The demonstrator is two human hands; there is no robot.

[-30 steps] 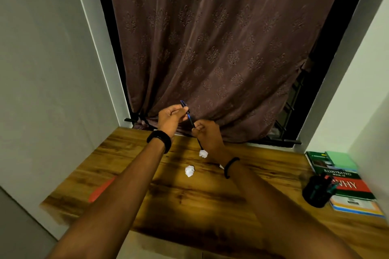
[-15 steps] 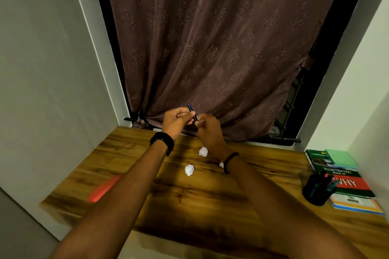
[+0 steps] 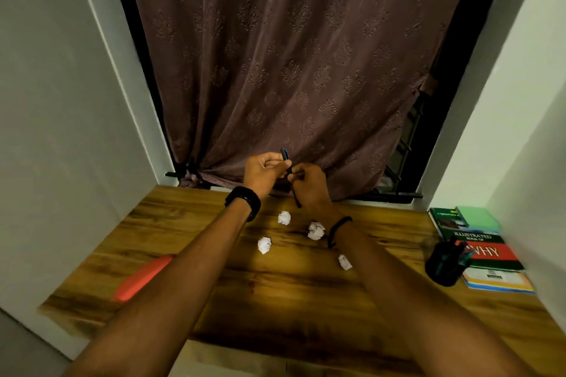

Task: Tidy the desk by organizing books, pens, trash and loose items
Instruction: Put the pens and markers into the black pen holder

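Wooden desk (image 3: 275,300), left hand (image 3: 263,171) and right hand (image 3: 309,185) each closed in a grip on one dark pen (image 3: 285,155)

Setting is read as a home study nook, not an office. A wood-grain desk (image 3: 275,300) is fitted into a narrow alcove between plain painted walls (image 3: 61,101). The window behind it is covered by a brown patterned curtain (image 3: 291,70), gathered and knotted at lower left. A dark metal grille (image 3: 404,144) is exposed at the curtain's right edge.

A stack of books (image 3: 487,251) is laid flat at the desk's right end, against the wall; one cover is lettered "ILLUSTRATED" and "WHY". A dark pen holder (image 3: 444,263), filled, is stood just beside the stack. Crumpled paper balls (image 3: 284,217) are scattered mid-desk. Domestic furnishing and household lighting are noted throughout.
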